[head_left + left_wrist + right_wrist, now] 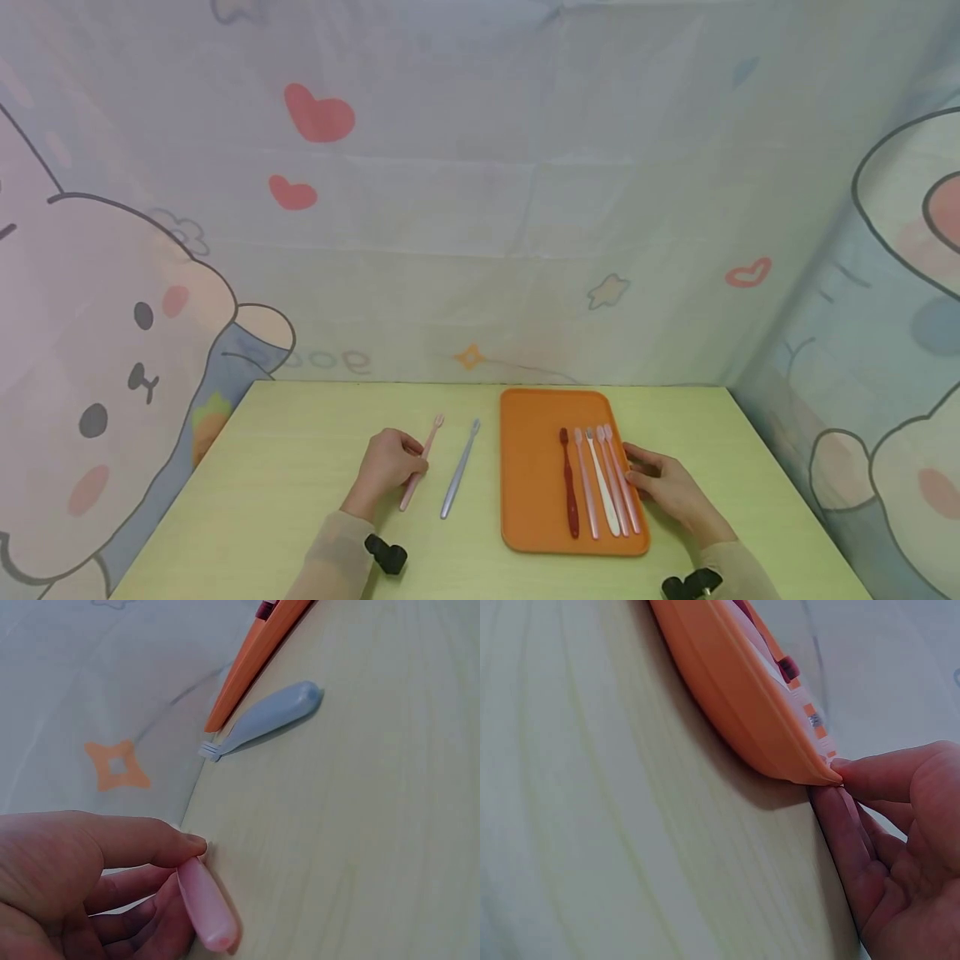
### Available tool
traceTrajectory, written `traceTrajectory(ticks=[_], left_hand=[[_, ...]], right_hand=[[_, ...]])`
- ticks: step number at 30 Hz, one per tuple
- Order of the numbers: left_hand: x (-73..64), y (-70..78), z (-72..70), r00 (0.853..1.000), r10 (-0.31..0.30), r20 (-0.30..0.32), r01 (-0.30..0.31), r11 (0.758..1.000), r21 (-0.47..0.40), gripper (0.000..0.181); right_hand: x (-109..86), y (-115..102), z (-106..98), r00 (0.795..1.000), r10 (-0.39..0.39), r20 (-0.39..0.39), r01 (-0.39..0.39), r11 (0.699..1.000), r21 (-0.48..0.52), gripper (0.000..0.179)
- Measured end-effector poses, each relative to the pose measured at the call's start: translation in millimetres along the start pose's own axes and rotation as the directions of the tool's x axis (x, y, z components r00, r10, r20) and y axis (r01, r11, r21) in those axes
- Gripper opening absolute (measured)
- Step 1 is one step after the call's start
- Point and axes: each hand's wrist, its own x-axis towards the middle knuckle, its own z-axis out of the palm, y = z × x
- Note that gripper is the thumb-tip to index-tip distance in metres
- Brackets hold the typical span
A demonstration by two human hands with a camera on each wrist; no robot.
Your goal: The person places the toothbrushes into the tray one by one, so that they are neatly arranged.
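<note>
In the head view my left hand (390,467) pinches a pink toothbrush (410,492) between thumb and fingers, its bristle end pointing away from me. Close up in the left wrist view, the pink handle (206,907) sticks out below the thumb. A grey-blue toothbrush (459,471) lies on the table just right of that hand. My right hand (667,487) grips the right edge of an orange tray (528,475), thumb on the rim and fingers beneath it. On the tray's right half lie a dark red toothbrush (569,483), a white toothbrush (602,483) and several pink ones.
The pale yellow-green table (285,467) ends at the back against a printed cloth (450,208) that also covers both sides. A black wrist camera (387,554) sits at the left sleeve, another black camera (692,583) at the right.
</note>
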Motion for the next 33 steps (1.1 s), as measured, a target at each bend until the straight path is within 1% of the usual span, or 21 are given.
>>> traceTrajectory(ticks=[6, 17, 24, 33], left_hand=[[-3.7, 3.5, -1.8, 1.0, 0.021, 0.001, -0.021, 1.0, -0.001, 0.017], [-4.9, 3.9, -3.7, 1.0, 0.013, -0.01, -0.013, 0.999, 0.037, 0.017], [-5.5, 2.8, -3.5, 1.0, 0.007, -0.006, -0.007, 1.0, 0.026, 0.017], [-5.3, 2.2, -3.1, 1.0, 0.006, -0.013, -0.005, 1.0, 0.023, 0.017]], right_hand=[[-0.7, -0.9, -0.7, 1.0, 0.013, -0.008, -0.013, 1.0, -0.005, 0.058], [-0.7, -0.9, 0.1, 1.0, 0.013, -0.004, -0.013, 1.0, -0.005, 0.059], [-1.3, -1.3, 1.5, 0.999, 0.036, -0.013, -0.036, 0.999, -0.015, 0.059], [-1.2, -3.4, 0.8, 0.999, 0.029, -0.017, -0.029, 0.999, -0.022, 0.058]])
